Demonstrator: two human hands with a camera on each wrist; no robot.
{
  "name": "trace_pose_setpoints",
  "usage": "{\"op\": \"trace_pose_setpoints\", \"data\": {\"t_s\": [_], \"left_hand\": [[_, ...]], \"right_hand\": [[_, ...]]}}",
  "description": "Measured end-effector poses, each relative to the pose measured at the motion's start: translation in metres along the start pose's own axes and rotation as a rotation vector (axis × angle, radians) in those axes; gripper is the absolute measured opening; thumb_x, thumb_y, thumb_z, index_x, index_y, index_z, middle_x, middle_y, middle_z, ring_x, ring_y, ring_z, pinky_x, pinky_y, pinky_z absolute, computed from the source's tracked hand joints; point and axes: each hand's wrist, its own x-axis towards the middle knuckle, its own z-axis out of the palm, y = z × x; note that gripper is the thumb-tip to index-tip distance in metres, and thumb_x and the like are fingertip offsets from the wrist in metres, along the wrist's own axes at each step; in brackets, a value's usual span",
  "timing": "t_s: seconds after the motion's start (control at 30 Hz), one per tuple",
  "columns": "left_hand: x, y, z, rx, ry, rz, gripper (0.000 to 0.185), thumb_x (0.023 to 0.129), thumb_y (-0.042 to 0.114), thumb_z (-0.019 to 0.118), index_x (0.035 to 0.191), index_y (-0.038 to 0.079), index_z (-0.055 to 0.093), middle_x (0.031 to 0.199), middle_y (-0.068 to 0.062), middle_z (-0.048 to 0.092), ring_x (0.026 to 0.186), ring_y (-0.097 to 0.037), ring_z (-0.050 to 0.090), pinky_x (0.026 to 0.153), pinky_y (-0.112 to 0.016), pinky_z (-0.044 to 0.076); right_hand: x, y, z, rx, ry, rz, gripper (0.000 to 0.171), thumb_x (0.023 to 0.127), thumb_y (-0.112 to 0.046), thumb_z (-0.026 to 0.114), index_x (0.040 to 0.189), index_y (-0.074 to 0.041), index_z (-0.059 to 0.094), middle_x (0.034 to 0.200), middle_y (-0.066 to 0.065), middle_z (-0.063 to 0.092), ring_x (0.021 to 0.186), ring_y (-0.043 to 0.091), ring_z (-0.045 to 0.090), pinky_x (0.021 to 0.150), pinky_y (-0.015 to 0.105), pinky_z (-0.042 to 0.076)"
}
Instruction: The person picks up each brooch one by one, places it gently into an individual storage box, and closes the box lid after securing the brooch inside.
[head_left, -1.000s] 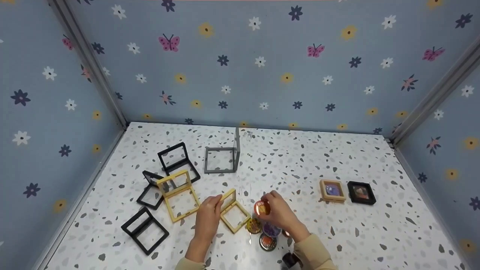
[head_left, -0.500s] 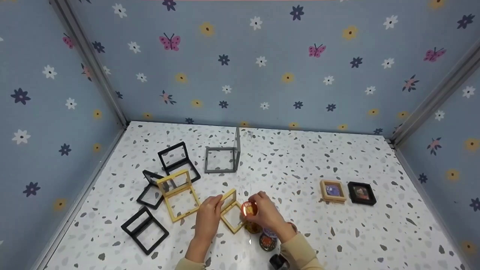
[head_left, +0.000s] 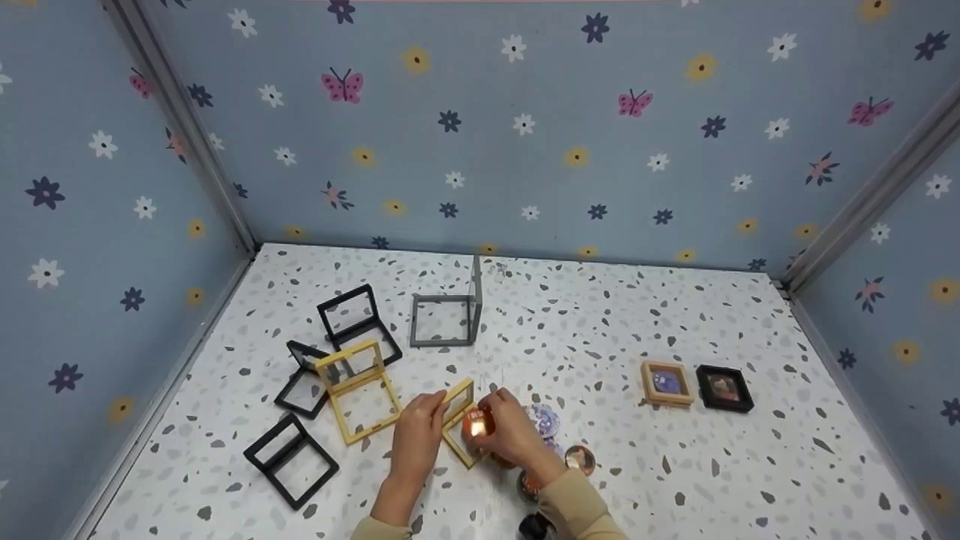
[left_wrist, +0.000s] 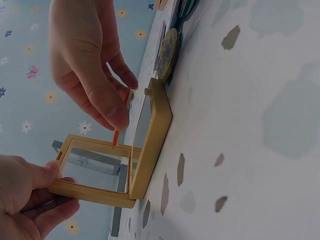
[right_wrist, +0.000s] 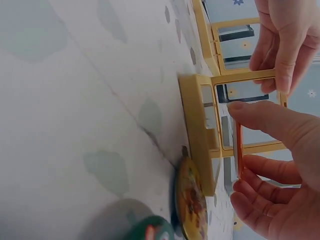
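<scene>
My left hand (head_left: 418, 435) pinches the raised lid of a small yellow hinged display frame (left_wrist: 156, 137) with clear panes; its base rests on the table. Between thumb and fingertips of my right hand (head_left: 517, 435) is a round orange badge (head_left: 477, 425), gripped by its rim. Both wrist views show the badge edge-on, close over the frame's base and beside the lid. A yellow picture badge (right_wrist: 192, 195) lies right by the frame's near side. Under and beside my right forearm are a purple-and-white badge (head_left: 544, 420) and an orange-brown badge (head_left: 580, 460), with others partly hidden.
Left of my hands stand a larger yellow open frame (head_left: 337, 418) and several black open frames (head_left: 277, 489). A grey open frame (head_left: 442, 343) stands farther back. At right lie a wooden frame (head_left: 667, 400) and a black frame (head_left: 725, 406), each holding a picture badge.
My right hand has moved left with the orange badge, from beside the small yellow frame to over its base. My left hand keeps its place on the lid.
</scene>
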Motion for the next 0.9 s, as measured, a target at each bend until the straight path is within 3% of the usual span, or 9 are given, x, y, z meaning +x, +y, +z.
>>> {"op": "trace_pose_setpoints", "data": {"t_s": [0.33, 0.9], "left_hand": [[0.000, 0.000, 0.000, 0.014, 0.010, 0.014, 0.016, 0.081, 0.005, 0.063, 0.095, -0.003, 0.066, 0.082, -0.007, 0.063, 0.076, -0.019, 0.061, 0.064, -0.030, 0.050], [0.000, 0.000, 0.000, 0.014, -0.004, -0.008, 0.016, 0.081, 0.006, 0.063, 0.094, -0.002, 0.066, 0.082, -0.007, 0.062, 0.075, -0.019, 0.061, 0.064, -0.030, 0.050]], "right_hand": [[0.004, 0.000, 0.010, -0.038, -0.007, -0.005, 0.041, 0.064, -0.024, 0.078, 0.091, -0.001, 0.057, 0.109, 0.022, 0.050, 0.104, 0.036, 0.049, 0.083, 0.038, 0.044], [0.002, -0.003, 0.010, -0.113, -0.007, -0.046, 0.042, 0.063, -0.028, 0.079, 0.089, -0.002, 0.058, 0.094, 0.012, 0.054, 0.094, 0.028, 0.053, 0.079, 0.036, 0.045]]}}
